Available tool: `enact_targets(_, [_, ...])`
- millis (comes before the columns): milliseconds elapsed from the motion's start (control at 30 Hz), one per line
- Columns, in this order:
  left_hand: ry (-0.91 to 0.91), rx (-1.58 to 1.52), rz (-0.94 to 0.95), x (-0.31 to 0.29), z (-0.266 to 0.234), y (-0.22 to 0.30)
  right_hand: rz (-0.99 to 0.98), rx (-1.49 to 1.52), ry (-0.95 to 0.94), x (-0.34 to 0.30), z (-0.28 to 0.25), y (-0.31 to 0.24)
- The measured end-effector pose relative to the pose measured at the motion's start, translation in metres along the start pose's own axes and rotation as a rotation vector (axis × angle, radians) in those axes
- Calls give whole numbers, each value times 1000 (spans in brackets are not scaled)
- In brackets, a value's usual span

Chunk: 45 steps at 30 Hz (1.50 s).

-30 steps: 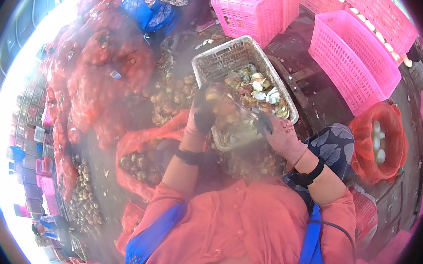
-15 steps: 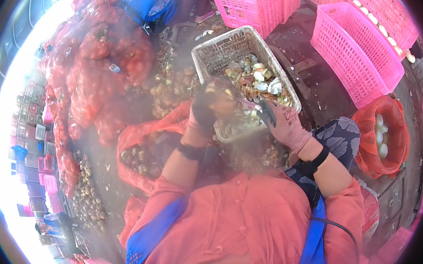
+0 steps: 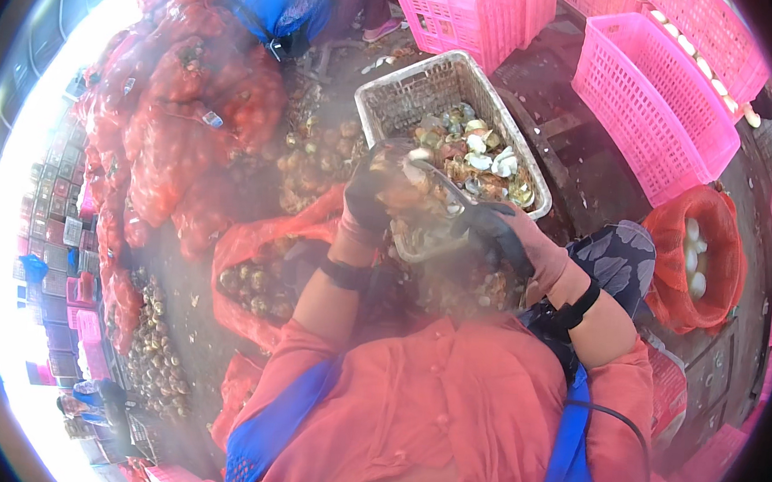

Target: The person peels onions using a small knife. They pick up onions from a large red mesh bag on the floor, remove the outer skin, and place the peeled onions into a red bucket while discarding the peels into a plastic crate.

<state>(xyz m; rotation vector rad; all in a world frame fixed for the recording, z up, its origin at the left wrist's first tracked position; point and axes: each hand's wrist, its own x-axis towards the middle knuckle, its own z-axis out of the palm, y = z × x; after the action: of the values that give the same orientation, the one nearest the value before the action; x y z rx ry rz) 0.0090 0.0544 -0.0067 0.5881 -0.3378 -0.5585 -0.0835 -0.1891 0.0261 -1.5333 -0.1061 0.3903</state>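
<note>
Over the near edge of a whitish crate (image 3: 539,166), my left hand (image 3: 367,196) in a pink and dark glove is closed around a brown-skinned onion (image 3: 404,189), smeared by haze and motion. My right hand (image 3: 514,240), gloved the same way, is closed beside it on a thin knife-like tool (image 3: 449,190) that reaches toward the onion; its exact kind is blurred. Inside the crate lie onion skins and white peeled pieces (image 3: 488,154). Below my left forearm, a red net bag (image 3: 225,266) gapes around several unpeeled onions (image 3: 264,287).
Full red net sacks (image 3: 172,131) pile up at the left, with loose onions (image 3: 160,351) below them. Pink baskets (image 3: 655,107) stand at the far right and far middle. By my right knee, a red net bag (image 3: 710,292) holds white onions (image 3: 695,247). Another person (image 3: 281,5) is at the far left.
My right hand has moved slightly down and turned, its dark fingers now curled nearer the onion. The left hand stays near the same place, and the view has shifted slightly.
</note>
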Motion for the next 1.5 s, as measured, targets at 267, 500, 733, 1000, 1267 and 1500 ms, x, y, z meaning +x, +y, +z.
enact_targets(267, [267,-58,72,15,-4,-17,-36,-27,38,10,-2,20])
enact_targets(500, [-75,-84,-109,11,6,-20,-525,-503,232,14,2,24])
enact_targets(733, [157,589,-145,5,-5,-27,-142,439,-22,15,-1,-6])
enact_targets(1000, [103,509,-61,1,-6,-32,-211,253,-107,6,-5,-17])
enact_targets(1267, [79,90,-101,0,-15,-30,-261,23,-111,10,1,-11])
enact_targets(1500, [154,533,31,4,-44,-38,-402,-109,125,22,7,9])
